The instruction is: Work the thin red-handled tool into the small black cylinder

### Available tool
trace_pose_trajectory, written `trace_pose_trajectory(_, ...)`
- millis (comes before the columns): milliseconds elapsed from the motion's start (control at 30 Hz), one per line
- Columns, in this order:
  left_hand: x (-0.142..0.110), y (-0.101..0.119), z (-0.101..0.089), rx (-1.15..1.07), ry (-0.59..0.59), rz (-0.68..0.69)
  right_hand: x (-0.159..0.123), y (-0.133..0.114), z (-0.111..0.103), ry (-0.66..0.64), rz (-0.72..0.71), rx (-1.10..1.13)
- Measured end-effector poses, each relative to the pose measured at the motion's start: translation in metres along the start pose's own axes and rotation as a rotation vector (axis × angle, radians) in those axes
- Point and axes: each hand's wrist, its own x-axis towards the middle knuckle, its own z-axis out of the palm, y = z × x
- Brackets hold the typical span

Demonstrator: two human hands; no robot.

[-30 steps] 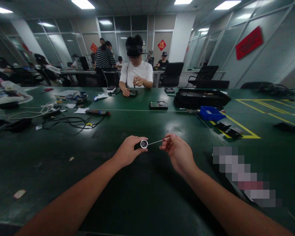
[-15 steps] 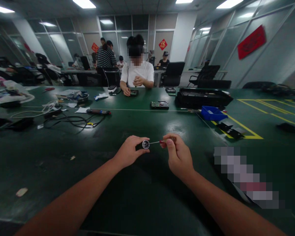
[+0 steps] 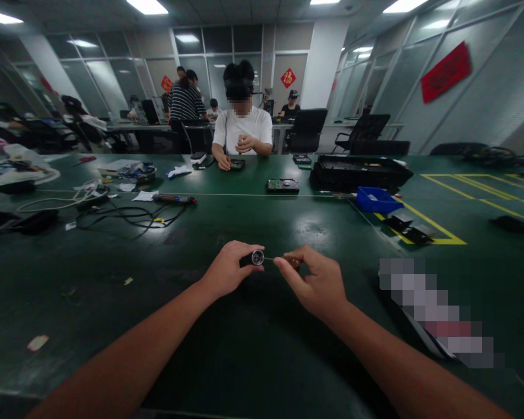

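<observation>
While both bare forearms reach forward from the lower corners, the two hands come close together over the dark green tabletop (image 3: 227, 361). The left hand (image 3: 227, 271) is turned on its side, index finger above and thumb below, and its grip is closed around a small black cylinder with silver rim (image 3: 257, 258), whose round end faces the camera. The right hand (image 3: 319, 278) has bent fingers and its thumb stretched toward the left hand; its grip is pinched around a thin screwdriver with reddish-brown handle (image 3: 294, 263). Its metal shaft (image 3: 268, 259) points to the left, nearly level, reaching the cylinder's end; I cannot tell whether the tip is inside. Farther away, a flat rectangular device with green circuit board (image 3: 282, 185) lies well apart from both hands.
</observation>
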Motion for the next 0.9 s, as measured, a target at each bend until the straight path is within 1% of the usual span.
trace_pose_trajectory(100, 0.000, 0.000, 0.000, 0.007, -0.010, 0.004, 0.001, -0.002, -0.001, -0.078, -0.022, 0.044)
trace_pose_trajectory(233, 0.000, -0.001, 0.000, 0.022, -0.001, 0.001, 0.003, -0.003, -0.002, -0.163, 0.012, 0.080)
trace_pose_trajectory(300, 0.001, -0.001, 0.000, 0.023, 0.000, -0.004, 0.002, -0.002, 0.000, -0.147, 0.036, 0.089)
trace_pose_trajectory(367, 0.001, -0.001, 0.001, 0.024, 0.006, -0.011, -0.001, 0.000, 0.003, -0.099, 0.077, 0.131)
trace_pose_trajectory(533, 0.001, -0.002, 0.000, 0.025, 0.029, -0.028, -0.007, 0.007, 0.011, -0.003, 0.276, 0.389)
trace_pose_trajectory(633, 0.000, -0.003, 0.000, 0.020, 0.020, 0.014, -0.004, 0.011, 0.015, 0.056, 0.402, 0.516)
trace_pose_trajectory(700, 0.000, -0.004, 0.000, 0.014, 0.008, 0.053, 0.000, 0.017, 0.018, 0.119, 0.517, 0.636)
trace_pose_trajectory(767, 0.000, -0.004, 0.000, 0.015, 0.011, 0.065, 0.004, 0.023, 0.022, 0.178, 0.660, 0.846)
trace_pose_trajectory(800, 0.001, -0.003, 0.000, 0.019, 0.018, 0.058, 0.005, 0.027, 0.023, 0.193, 0.735, 0.940)
trace_pose_trajectory(833, 0.001, -0.003, 0.000, 0.025, 0.025, 0.046, 0.006, 0.029, 0.024, 0.179, 0.780, 1.001)
trace_pose_trajectory(867, 0.001, -0.002, 0.000, 0.033, 0.027, 0.031, 0.007, 0.030, 0.025, 0.191, 0.798, 1.023)
trace_pose_trajectory(900, 0.001, -0.001, -0.001, 0.039, 0.024, 0.019, 0.007, 0.030, 0.025, 0.206, 0.786, 1.005)
